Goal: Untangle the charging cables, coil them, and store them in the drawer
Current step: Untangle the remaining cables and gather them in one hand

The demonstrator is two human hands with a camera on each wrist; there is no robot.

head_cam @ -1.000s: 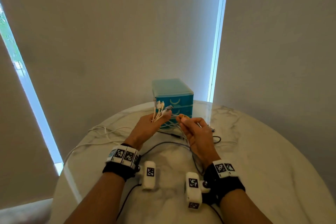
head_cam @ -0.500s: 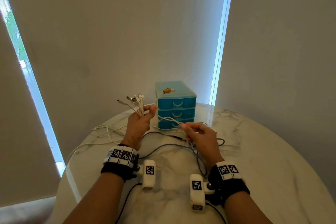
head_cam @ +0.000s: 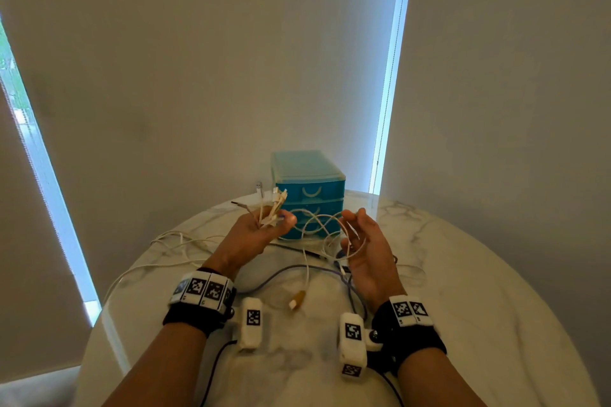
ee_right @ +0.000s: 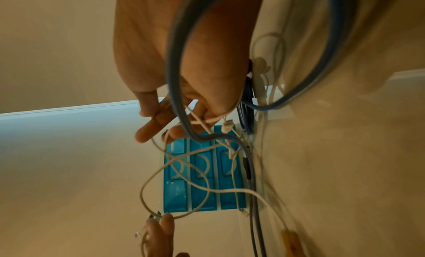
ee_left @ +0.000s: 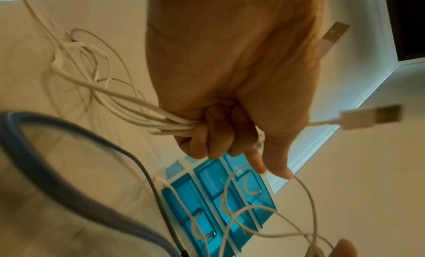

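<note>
Two forearms reach forward over a round white marble desk [head_cam: 463,274], each wrist wearing a black band with white coded tags. Nearest, a white cable end with an amber plug [head_cam: 296,300] lies on the desk between the wrists, and a dark blue-grey cable [head_cam: 274,277] curves across the surface. Above it, the left hand [head_cam: 256,233] is raised with its grip closed around a bundle of white charging cables [ee_left: 147,115], their plug ends fanning upward past the fingers while the cords trail down to a loose tangle on the left of the desk. The right hand [head_cam: 367,248] is held palm inward with fingers loosely spread, thin white cable loops [head_cam: 317,225] draped over them and hanging between the two hands; its grip is relaxed, not clenched. Beyond the hands, a small blue three-drawer unit [head_cam: 309,190] stands at the far edge of the desk, all drawers closed, against pale window blinds [head_cam: 231,59]
</note>
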